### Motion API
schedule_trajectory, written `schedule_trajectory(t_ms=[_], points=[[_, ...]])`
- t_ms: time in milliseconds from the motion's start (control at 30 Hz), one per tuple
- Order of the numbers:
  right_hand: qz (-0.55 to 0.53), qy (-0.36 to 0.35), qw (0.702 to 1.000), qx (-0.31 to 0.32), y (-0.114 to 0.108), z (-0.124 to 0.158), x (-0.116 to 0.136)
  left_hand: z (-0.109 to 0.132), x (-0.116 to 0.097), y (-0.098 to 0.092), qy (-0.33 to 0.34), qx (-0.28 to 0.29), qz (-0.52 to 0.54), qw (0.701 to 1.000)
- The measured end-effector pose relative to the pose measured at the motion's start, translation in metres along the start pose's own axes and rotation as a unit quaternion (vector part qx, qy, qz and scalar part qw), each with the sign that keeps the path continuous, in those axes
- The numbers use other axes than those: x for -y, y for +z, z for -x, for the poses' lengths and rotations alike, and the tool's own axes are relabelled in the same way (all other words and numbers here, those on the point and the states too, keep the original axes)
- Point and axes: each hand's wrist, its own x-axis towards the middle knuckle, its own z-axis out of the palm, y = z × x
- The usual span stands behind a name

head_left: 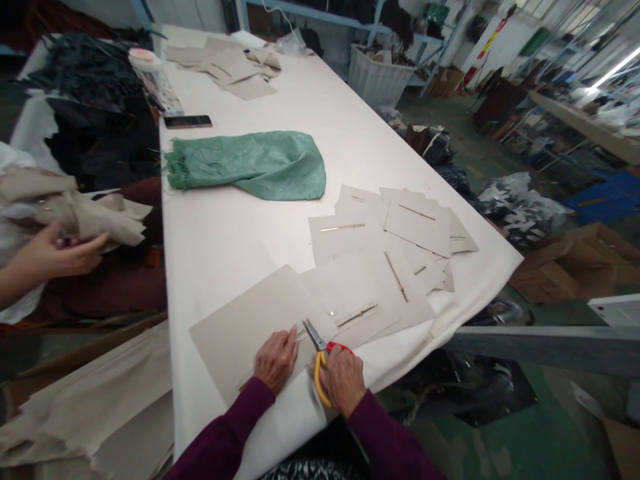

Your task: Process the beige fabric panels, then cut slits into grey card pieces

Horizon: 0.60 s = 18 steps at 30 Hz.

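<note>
A pair of scissors (320,353) with one red and one yellow handle loop is gripped in my right hand (344,379). Its blades, slightly parted, point up and left over a beige panel (250,320) at the table's near edge. My left hand (277,360) rests on that panel just left of the blade tips, its fingers drawn together at the material; the thumb is hidden. To the right lie overlapping beige panels (350,283), several with narrow slits edged in gold-coloured metal, like zips. More such panels (420,217) are spread behind them.
Farther up the white table (240,233) lie a green woven sack (250,163), a phone (189,121), a cup (145,60) and more beige pieces (230,67). Another person's hand (60,253) holds beige material at left. Cardboard boxes (575,267) stand right on the floor.
</note>
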Motion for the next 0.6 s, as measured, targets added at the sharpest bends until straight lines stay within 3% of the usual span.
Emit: schedule_trajectory(t_ms=[267,367,500,600], points=[[-0.06,0.029,0.998,0.014,0.007,-0.003,-0.01,0.004,-0.001,0.001,-0.01,-0.004,-0.007,1.0],[-0.101,0.063,0.993,0.013,0.006,0.016,-0.032,-0.001,0.015,0.003,-0.053,-0.003,-0.037,0.998],[-0.189,0.108,0.976,0.012,0.01,0.05,-0.074,-0.026,0.052,0.005,-0.107,0.03,-0.057,0.992],[-0.29,0.092,0.952,0.028,0.01,0.068,-0.102,-0.046,0.051,-0.002,-0.22,0.032,0.026,0.975]])
